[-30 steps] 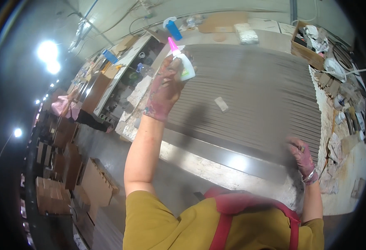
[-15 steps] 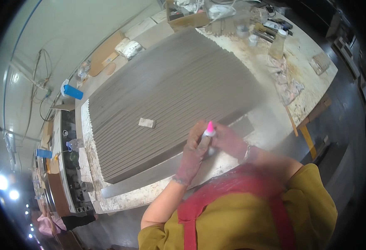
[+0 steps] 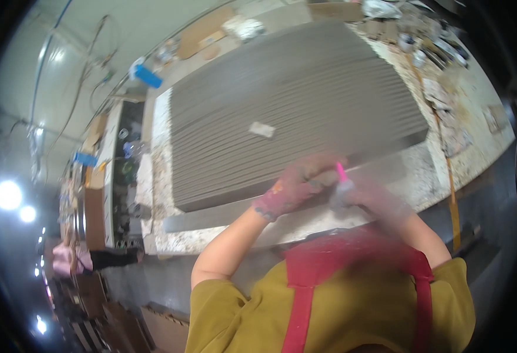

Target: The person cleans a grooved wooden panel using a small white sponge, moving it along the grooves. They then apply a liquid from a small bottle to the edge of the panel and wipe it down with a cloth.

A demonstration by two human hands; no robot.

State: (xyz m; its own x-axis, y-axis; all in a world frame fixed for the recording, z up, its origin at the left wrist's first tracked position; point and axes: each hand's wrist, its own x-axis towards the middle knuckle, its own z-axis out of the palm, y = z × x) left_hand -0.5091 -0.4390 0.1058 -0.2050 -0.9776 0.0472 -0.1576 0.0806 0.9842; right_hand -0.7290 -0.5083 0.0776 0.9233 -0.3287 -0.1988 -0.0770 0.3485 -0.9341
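In my right hand (image 3: 382, 200), gloved and blurred, is a small white squeeze bottle (image 3: 343, 192) with a pointed pink tip (image 3: 341, 172) angled upward. My left hand (image 3: 288, 191) wears a stained reddish glove and sits just left of the bottle, its fingers curled by the pink tip; whatever they may pinch is hidden. Both hands are over the near edge of a wide stack of ridged grey-brown strips (image 3: 258, 94). A small white block (image 3: 262, 129) lies on this stack. Along its near side runs a flat grey strip (image 3: 205, 220).
The stack rests on a stained white table (image 3: 163, 129). A blue container (image 3: 147, 76) stands at the far left; bottles, tools and rags (image 3: 447, 106) crowd the right end. A person in a pink top (image 3: 70, 259) is at the far left, beside a cluttered bench (image 3: 114, 176).
My hands have moved apart: the left has drawn off the bottle to its left, while the right keeps the bottle, now tilted. The whole view has shifted, with the table higher and further right.
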